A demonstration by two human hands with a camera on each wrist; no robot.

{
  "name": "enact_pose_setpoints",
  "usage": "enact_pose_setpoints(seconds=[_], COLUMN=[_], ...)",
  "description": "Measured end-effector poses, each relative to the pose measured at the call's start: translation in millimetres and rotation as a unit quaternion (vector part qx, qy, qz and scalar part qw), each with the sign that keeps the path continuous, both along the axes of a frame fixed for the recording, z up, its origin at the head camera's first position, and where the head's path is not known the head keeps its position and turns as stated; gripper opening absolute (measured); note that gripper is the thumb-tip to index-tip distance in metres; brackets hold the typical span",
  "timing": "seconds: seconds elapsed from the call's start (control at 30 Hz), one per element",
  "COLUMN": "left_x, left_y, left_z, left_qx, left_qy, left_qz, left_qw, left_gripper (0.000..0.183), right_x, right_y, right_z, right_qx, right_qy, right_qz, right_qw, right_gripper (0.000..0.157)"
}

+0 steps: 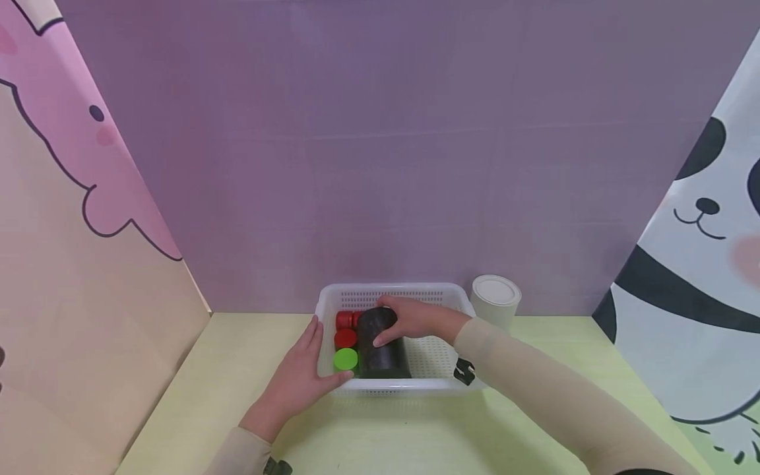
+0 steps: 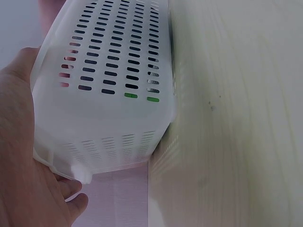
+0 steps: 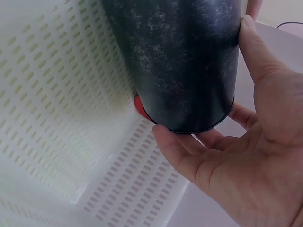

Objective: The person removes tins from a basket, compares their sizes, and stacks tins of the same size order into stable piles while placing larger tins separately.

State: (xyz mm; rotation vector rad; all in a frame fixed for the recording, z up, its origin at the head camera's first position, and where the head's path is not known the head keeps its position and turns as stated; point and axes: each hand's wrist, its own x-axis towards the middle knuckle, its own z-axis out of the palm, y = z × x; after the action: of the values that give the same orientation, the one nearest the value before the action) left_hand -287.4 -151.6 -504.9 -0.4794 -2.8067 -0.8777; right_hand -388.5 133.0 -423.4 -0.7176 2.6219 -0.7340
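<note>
A white perforated plastic basket (image 1: 392, 289) stands on the table against the back wall. Inside it lies a black cylindrical canister (image 1: 384, 353), also large in the right wrist view. My right hand (image 1: 415, 318) grips the canister near its far end, thumb on one side and fingers around the rim. My left hand (image 1: 299, 379) rests on the basket's near left corner, thumb along the front rim, fingers straight along the left side. Left of the canister sit red-capped items (image 1: 345, 339) and a green-capped one (image 1: 346, 359); their bodies are mostly hidden.
A white cylindrical can (image 1: 496, 297) with a lid stands just right of the basket, close to the wall. The pale wooden table (image 1: 380, 435) extends in front. Panels with cartoon animals (image 1: 706, 264) flank both sides.
</note>
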Motion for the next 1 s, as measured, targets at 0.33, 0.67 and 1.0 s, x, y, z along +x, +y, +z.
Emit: enact_pose_setpoints(seconds=[0.33, 0.67, 1.0], left_x=[1.0, 0.3, -0.1], left_y=[-0.7, -0.9, -1.0], left_z=[-0.8, -1.8, 1.5], left_qx=[-0.002, -0.003, -0.006], left_qy=[-0.003, 0.003, 0.003], left_qz=[0.001, -0.003, -0.005], left_qw=[1.0, 1.0, 1.0], left_gripper=[0.126, 0.125, 0.127], right_x=[13.4, 21.3, 29.9], right_y=[-1.1, 8.5, 13.0], right_z=[7.4, 10.6, 13.6], right_qx=[-0.019, -0.024, -0.043], right_qy=[0.055, 0.081, 0.089], right_qz=[0.05, 0.046, 0.047], right_qw=[0.997, 0.995, 0.994], right_gripper=[0.09, 0.095, 0.093])
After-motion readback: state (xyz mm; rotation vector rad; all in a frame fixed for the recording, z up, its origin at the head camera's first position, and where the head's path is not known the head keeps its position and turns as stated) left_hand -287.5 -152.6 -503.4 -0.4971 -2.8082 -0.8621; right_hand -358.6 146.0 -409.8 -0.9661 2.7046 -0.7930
